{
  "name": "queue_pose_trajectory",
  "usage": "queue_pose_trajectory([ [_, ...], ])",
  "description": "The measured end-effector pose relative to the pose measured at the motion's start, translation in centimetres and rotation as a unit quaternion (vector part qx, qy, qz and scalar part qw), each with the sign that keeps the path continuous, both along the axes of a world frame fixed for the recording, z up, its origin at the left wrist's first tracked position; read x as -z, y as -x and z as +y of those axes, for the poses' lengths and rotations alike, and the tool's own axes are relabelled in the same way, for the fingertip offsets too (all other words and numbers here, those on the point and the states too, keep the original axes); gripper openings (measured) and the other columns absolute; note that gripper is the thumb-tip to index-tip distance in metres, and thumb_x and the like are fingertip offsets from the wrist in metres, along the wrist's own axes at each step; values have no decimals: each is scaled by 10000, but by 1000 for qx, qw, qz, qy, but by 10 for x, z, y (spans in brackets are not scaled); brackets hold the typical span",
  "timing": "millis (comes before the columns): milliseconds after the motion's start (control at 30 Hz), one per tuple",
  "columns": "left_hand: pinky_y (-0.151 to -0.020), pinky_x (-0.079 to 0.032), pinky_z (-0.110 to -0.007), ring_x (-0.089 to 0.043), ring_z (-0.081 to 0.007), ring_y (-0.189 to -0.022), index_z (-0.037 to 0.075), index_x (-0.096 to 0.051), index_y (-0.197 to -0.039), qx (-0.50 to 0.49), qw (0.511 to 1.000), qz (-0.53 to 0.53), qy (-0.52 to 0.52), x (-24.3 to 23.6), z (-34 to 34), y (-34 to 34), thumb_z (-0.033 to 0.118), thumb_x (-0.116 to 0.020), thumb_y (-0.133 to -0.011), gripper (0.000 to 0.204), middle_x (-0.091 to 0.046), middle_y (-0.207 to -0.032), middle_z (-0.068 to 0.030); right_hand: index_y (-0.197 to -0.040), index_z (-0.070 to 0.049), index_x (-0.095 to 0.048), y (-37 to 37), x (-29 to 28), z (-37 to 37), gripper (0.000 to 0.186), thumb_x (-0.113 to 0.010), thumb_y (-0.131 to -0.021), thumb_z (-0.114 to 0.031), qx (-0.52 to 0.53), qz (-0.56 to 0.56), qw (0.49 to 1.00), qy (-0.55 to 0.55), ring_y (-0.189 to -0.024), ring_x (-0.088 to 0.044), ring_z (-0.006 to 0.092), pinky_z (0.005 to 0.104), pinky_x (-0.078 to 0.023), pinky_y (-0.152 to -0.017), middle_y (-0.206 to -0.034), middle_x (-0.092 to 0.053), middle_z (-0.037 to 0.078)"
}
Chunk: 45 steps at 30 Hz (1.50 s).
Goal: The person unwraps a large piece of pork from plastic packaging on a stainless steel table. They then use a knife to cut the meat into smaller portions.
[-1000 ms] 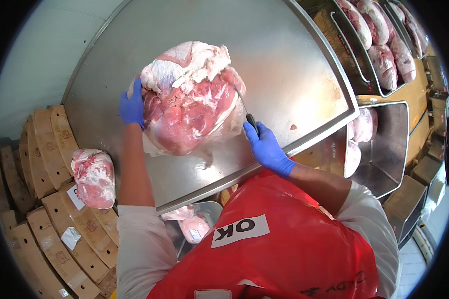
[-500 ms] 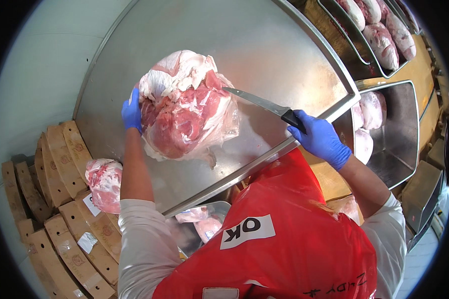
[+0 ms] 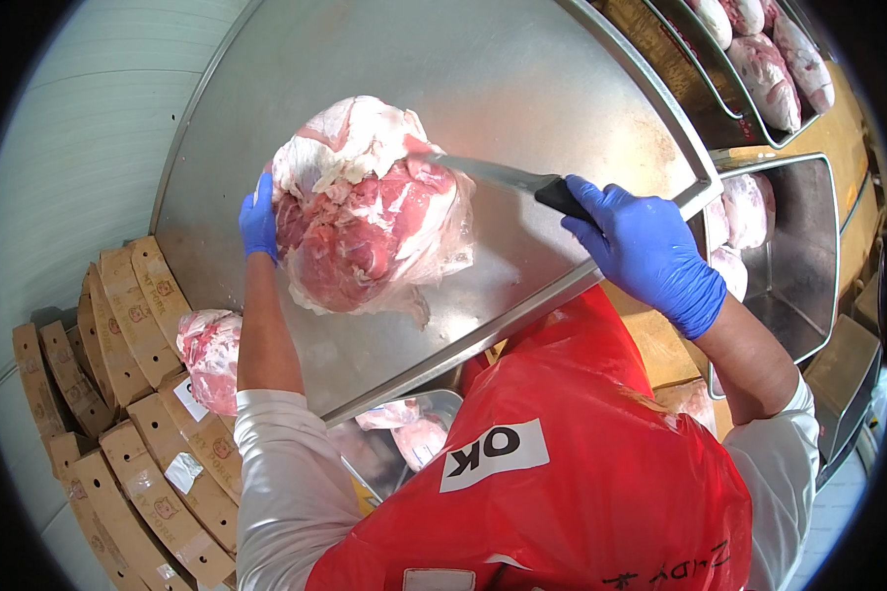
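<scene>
A large raw cut of meat (image 3: 355, 227), pink-red with white fat on top, rests on the steel table. My left hand (image 3: 259, 219), in a blue glove, presses against its left side with the fingertips partly hidden behind it. In my gloved right hand (image 3: 650, 251) is the black handle of a knife (image 3: 517, 178). Its blade points left, with the tip at the upper right of the meat; motion blur leaves it uncertain how far the tip goes in. Thin clear film or membrane hangs at the meat's lower right.
The steel table (image 3: 522, 89) has a raised rim. Metal tubs with meat stand to the right (image 3: 793, 295) and at the upper right (image 3: 700, 69). Another tub (image 3: 443, 406) sits below the near edge. Cardboard boxes (image 3: 158, 483) and another meat piece (image 3: 210, 360) are at lower left.
My right hand has moved slightly up and forward, and the knife tip has shifted left onto the meat. The left hand and the meat stay nearly in place.
</scene>
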<state>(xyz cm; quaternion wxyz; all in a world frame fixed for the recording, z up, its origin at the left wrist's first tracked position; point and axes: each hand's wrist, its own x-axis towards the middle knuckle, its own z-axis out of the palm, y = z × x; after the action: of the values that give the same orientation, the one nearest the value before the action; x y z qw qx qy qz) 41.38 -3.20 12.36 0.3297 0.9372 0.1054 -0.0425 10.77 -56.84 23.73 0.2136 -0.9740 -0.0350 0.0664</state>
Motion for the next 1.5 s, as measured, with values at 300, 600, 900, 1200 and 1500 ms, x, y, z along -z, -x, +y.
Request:
queue_pose_trajectory([
  [300, -907, -519, -380, -626, -191, -962, -70, -734, -1100, -23, 997, 0, 71, -19, -28, 11, 557, -712, -957, 644, -722, -1055, -119, -1265, -98, -669, -26, -33, -25, 374, -668, -999, -362, -64, -19, 997, 43, -775, -711, 363, 477, -559, -690, -864, -714, 149],
  [600, -889, -520, -374, -623, -195, -937, -59, -732, -1117, -10, 994, -11, 109, -13, -30, 7, 559, -716, -957, 639, -724, -1031, -105, -1166, -67, -723, -49, -70, -9, 326, -626, -1026, -345, -91, 40, 994, -40, -764, -696, 416, 497, -555, -714, -786, -702, 208],
  [900, -899, -527, -400, -662, -194, -989, -50, -724, -1189, -44, 996, -18, 81, -28, -51, 16, 556, -723, -947, 652, -728, -1042, -98, -1087, -77, -735, -82, -112, 15, 296, -597, -1041, -335, -114, 77, 990, 32, -815, -699, 416, 507, -560, -768, -818, -709, 199],
  [1200, -944, -535, -382, -715, -245, -1051, 17, -751, -1190, -37, 994, -23, 101, -25, -42, 15, 562, -790, -883, 627, -763, -1155, -160, -1057, -16, -771, -176, -142, 44, 346, -631, -1031, -331, -201, 163, 955, 146, -816, -732, 373, 468, -570, -820, -864, -753, 204],
  [1500, -996, -522, -420, -710, -315, -1131, 35, -728, -1241, -53, 997, 30, 36, -36, -51, 13, 711, -780, -790, 814, -755, -1205, -190, -1107, -44, -793, -193, -120, 36, 371, -668, -1021, -383, -204, 185, 953, 127, -735, -744, 305, 413, -594, -755, -852, -773, 172],
])
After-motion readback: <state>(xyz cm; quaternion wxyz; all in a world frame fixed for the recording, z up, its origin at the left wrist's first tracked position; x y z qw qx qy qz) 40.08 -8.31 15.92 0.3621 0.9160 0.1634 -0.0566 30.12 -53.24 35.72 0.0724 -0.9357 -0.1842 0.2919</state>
